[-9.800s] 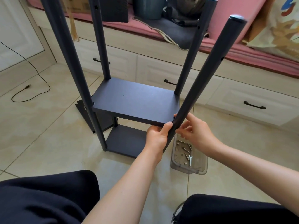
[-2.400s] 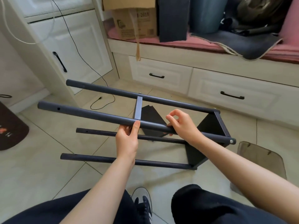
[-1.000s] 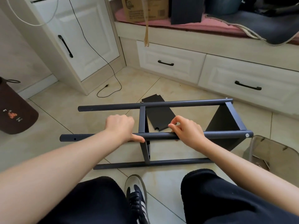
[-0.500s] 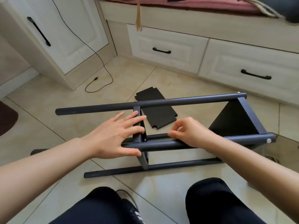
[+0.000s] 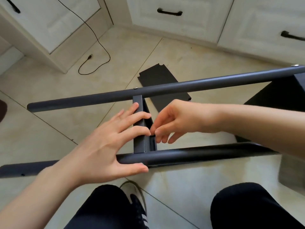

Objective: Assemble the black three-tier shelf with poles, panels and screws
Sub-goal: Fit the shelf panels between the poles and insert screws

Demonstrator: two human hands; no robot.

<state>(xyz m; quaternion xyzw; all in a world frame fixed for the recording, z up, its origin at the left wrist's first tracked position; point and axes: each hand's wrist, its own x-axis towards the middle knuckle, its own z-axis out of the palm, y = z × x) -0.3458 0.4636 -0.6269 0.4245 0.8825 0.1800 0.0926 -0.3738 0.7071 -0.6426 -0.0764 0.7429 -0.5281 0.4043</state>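
The black shelf frame lies on its side on the tiled floor. Its far pole (image 5: 181,87) and near pole (image 5: 189,154) run left to right, joined by the middle panel (image 5: 138,143) seen edge-on. An end panel (image 5: 272,95) stands at the right. My left hand (image 5: 102,142) lies flat with spread fingers on the middle panel's edge, thumb under the near pole. My right hand (image 5: 178,119) has curled fingers pinching at the middle panel just right of my left fingertips; what they pinch is hidden. A loose black panel (image 5: 156,76) lies on the floor beyond.
White drawers with black handles (image 5: 170,13) line the back, and a cabinet stands at the left. A black cable (image 5: 99,47) trails on the floor. My knees and a black shoe (image 5: 138,209) are at the bottom. A clear box (image 5: 290,171) sits at the right edge.
My right hand has left the near pole and moved up to the middle panel. My left hand stays spread on the panel. The camera has tilted down and closer.
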